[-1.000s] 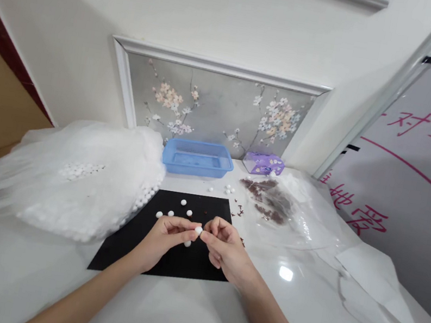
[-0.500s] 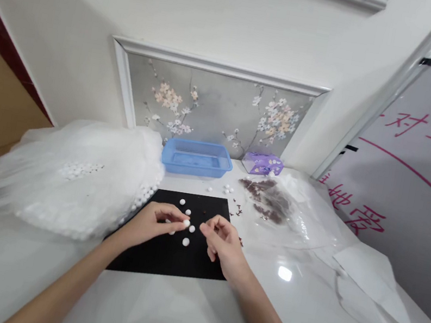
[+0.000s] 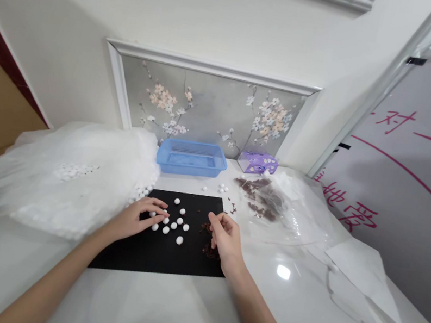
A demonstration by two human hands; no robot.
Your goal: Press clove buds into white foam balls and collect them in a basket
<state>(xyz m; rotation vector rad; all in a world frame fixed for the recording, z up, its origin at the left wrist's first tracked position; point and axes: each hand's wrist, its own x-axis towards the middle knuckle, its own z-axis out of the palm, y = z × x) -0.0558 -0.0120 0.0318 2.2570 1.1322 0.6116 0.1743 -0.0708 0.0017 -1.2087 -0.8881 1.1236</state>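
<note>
Several small white balls (image 3: 179,240) lie scattered on a black mat (image 3: 133,258). My left hand (image 3: 134,218) reaches over the left group of them, fingers stretched and apart, fingertips close to a white ball (image 3: 165,220). Whether they touch it, I cannot tell. At the mat's right side my right hand (image 3: 227,240) has thumb and forefinger pressed together; anything between them is too small to make out. Beside and partly behind that hand sits a loose heap of small dark brown pieces (image 3: 209,251).
A large clear bag of white balls (image 3: 70,187) stands at left. Behind the mat are a blue plastic basket (image 3: 189,170) and a purple packet (image 3: 258,164). To the right lie a clear bag with brown pieces (image 3: 267,198) and white sheets (image 3: 365,280).
My left hand has moved left, with no white ball now seen between its fingertips, and its fingers have spread. My right hand stays pinched near the brown pieces. The view has shifted slightly.
</note>
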